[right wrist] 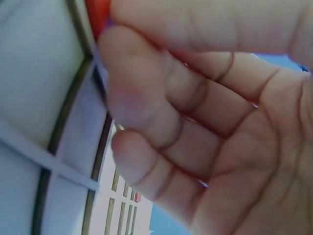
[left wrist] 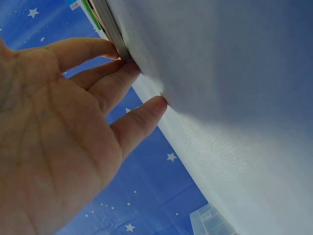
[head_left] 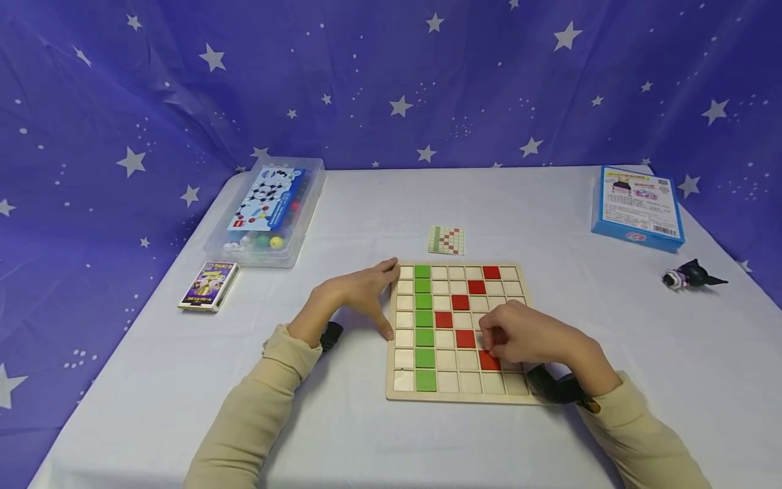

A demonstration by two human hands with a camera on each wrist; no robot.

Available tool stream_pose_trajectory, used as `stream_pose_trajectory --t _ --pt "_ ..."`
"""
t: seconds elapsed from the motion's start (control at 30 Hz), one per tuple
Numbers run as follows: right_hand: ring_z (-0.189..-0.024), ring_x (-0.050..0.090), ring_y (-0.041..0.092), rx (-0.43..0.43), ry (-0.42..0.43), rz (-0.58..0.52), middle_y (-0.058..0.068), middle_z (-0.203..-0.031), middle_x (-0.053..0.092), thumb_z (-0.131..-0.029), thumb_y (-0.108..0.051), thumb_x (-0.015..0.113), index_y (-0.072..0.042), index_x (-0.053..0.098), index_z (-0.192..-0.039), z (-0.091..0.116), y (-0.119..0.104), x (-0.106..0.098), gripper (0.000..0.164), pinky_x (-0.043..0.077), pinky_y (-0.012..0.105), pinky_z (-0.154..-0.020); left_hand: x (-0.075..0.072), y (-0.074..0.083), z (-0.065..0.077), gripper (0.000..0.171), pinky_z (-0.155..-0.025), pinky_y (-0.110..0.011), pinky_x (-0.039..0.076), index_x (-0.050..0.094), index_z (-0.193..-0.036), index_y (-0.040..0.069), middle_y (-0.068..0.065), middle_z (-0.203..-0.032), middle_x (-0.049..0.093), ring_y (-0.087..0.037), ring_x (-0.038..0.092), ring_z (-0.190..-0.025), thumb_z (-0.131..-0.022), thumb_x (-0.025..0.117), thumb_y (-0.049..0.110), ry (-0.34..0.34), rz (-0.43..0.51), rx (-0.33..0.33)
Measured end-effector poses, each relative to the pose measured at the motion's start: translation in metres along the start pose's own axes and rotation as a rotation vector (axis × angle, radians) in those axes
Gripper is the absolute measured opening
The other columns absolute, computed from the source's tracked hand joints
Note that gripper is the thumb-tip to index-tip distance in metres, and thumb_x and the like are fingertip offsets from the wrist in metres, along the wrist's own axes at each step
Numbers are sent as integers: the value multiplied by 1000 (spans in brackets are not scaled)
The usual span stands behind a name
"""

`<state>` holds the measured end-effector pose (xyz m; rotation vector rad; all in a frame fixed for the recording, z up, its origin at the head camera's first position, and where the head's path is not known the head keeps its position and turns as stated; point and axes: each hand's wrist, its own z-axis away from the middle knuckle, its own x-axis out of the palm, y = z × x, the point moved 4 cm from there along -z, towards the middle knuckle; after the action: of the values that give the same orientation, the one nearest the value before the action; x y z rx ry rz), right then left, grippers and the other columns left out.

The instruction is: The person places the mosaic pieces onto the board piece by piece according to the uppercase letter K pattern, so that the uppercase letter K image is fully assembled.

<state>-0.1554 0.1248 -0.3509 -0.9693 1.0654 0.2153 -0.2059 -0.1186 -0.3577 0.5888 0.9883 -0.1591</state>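
A wooden grid board (head_left: pixel 391 390) lies on the table, its shallow square cells partly filled. Green tiles (head_left: pixel 424 337) make a full column near its left side, and red tiles (head_left: pixel 460 303) run in a sideways V. My left hand (head_left: pixel 365 288) rests at the board's left edge, thumb and fingers spread; in the left wrist view its fingertips (left wrist: pixel 157 104) touch the board's side and the cloth. With curled fingers my right hand (head_left: pixel 528 333) pinches at the lowest red tile (head_left: pixel 489 361), which sits in its cell. The right wrist view shows a red tile (right wrist: pixel 98 14) at the fingertips, mostly hidden.
Behind the board lies a small pattern card (head_left: pixel 447 240) with green and red squares. A clear plastic case (head_left: pixel 311 204) and a small card box (head_left: pixel 209 286) are at left. To the right are a blue box (head_left: pixel 638 207) and a small black figure (head_left: pixel 693 274).
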Motion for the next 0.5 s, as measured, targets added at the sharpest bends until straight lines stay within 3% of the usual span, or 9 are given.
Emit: stream_pose_trajectory --t 0.23,0.5 --pt "-58 43 2 -14 -49 -124 -8 -65 52 -74 10 66 -12 62 -75 2 9 -5 22 40 20 -51 0 -2 0 128 -121 -42 18 4 -154 3 -14 -162 -5 -27 0 -151 -66 87 44 -3 1 -6" --pt "-59 47 6 98 -36 -164 -5 -67 53 -73 -2 76 -10 63 -81 12 34 -18 17 43 23 -49 0 -1 0 128 -121 -42 17 4 -154 2 -15 -162 -5 -27 0 -151 -66 86 45 -4 -10 5"
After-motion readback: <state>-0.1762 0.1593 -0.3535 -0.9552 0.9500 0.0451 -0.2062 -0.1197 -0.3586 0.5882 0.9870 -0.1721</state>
